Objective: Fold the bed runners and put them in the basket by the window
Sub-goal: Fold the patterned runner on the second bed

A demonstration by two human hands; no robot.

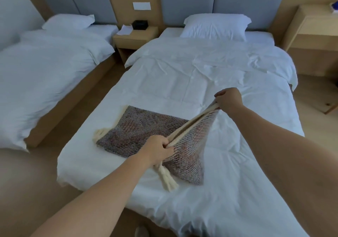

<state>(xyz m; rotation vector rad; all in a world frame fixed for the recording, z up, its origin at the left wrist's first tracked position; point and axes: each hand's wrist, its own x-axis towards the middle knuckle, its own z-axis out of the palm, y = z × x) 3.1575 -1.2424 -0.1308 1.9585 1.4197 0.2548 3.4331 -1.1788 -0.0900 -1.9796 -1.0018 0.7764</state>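
Both grips, left hand (159,147) and right hand (228,100), pinch the bed runner's (139,127) cream edge; I should keep it taut and lay it squarely over.

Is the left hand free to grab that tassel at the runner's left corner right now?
Probably not yet: the left hand grips the runner by its folded edge. The tassel lies close by on the bed, so nothing else blocks it.

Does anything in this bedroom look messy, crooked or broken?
Nothing is spilled or broken. The bed runner lies crooked across the near bed's duvet, half lifted by the left hand and right hand mid-fold. The duvet is creased; the neighbouring bed looks smoother.
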